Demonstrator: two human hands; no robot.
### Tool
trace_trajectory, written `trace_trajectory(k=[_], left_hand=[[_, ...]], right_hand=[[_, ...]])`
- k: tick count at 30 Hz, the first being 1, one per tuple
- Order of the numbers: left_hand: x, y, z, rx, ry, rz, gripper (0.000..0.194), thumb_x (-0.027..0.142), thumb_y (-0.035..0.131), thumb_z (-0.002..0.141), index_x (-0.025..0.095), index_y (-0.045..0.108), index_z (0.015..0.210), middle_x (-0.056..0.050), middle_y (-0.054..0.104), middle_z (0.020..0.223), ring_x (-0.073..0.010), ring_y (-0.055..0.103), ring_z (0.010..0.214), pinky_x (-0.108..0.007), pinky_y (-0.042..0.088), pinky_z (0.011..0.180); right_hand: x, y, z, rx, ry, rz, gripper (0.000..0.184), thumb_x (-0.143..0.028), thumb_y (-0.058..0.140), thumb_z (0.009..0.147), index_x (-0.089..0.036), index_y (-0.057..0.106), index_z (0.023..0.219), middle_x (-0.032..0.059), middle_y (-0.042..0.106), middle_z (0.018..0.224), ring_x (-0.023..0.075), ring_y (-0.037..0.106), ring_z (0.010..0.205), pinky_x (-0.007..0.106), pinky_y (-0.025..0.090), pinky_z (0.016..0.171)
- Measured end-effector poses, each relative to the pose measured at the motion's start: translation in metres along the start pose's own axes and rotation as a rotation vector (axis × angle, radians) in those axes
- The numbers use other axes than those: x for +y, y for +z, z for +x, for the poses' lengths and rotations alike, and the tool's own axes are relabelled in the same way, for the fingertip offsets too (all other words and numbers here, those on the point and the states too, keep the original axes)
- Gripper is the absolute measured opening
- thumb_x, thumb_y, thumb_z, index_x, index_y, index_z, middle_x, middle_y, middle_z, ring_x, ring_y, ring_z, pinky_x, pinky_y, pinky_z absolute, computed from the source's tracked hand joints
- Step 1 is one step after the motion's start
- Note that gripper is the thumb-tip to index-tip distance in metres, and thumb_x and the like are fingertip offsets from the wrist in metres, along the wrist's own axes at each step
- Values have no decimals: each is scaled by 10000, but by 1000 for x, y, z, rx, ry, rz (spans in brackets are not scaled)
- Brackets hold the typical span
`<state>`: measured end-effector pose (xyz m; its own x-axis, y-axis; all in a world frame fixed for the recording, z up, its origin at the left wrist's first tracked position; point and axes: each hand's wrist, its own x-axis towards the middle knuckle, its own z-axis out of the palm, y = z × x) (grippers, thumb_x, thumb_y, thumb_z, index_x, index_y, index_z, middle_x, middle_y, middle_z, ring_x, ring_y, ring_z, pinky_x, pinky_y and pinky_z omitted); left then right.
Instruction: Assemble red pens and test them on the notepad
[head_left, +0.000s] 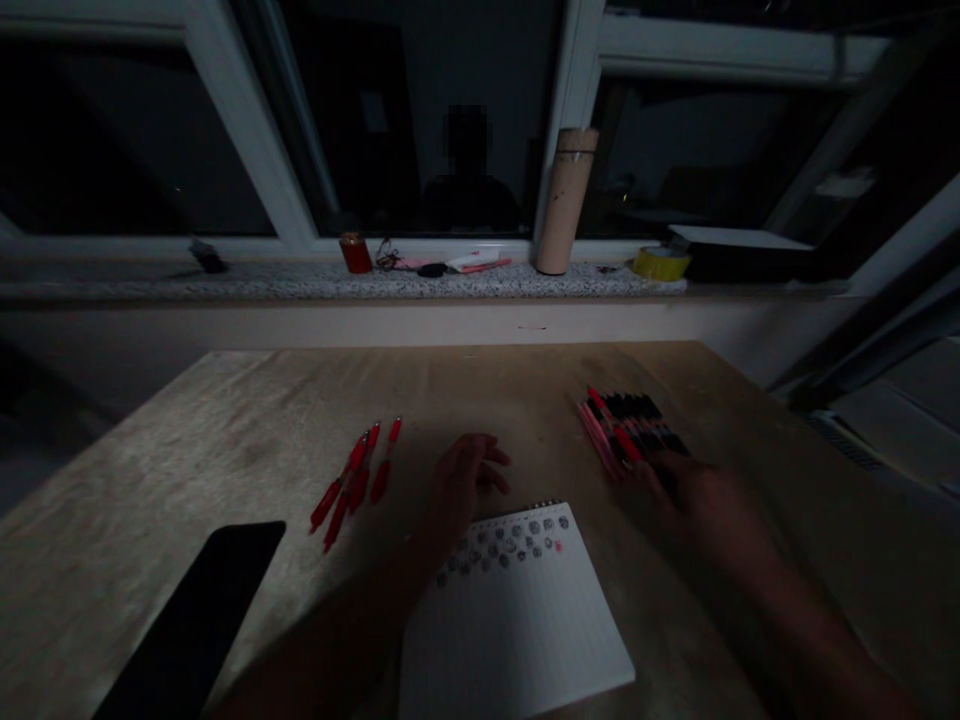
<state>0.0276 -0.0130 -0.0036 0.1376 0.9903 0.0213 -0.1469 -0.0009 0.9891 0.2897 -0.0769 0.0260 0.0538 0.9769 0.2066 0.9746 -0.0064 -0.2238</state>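
My left hand (471, 470) rests by the top left of a spiral notepad (517, 630), its fingers loosely curled and apart with nothing in them. Rows of small dark scribbled circles and one red mark show at the top of the page. On the right, my right hand (690, 490) grips a red pen (619, 428) near its lower end. Beneath and beside that pen lies a row of black-capped pens (645, 420), with pinkish-red pens (598, 440) at its left side. Several red pens (352, 485) lie in a loose group left of my left hand.
A black flat slab (195, 610), perhaps a phone, lies at the table's (247, 420) front left. Along the windowsill stand a tall tan bottle (566, 205), a red jar (355, 254), a yellow tape roll (660, 263) and a dark box (739, 257). The light is dim.
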Motion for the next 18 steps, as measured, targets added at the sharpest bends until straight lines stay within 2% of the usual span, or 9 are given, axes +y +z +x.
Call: trace_trajectory(k=[5,9,18], left_hand=[[-1,0,1,-17,12,-12,391,508,435,825,130,515,890,-24,598,746,-99,566,452,-226,362,464],[-1,0,1,-17,5,6,385,502,431,826,132,513,892,-19,588,746,-97,561,452,-226,362,461],[1,1,-1,-52,25,41,349,468,422,848,134,518,871,-19,587,749,-88,546,469,-220,367,472]], right_hand=[[5,0,2,-45,110,-94,338,-360,384,874,-170,639,759,112,679,663,210,620,550,276,330,479],[0,-1,2,-95,125,-102,329,-374,400,868,-171,629,747,117,683,685,217,624,569,275,327,483],[1,5,3,-76,115,-92,338,-402,443,843,-169,637,695,118,672,642,194,604,516,266,303,454]])
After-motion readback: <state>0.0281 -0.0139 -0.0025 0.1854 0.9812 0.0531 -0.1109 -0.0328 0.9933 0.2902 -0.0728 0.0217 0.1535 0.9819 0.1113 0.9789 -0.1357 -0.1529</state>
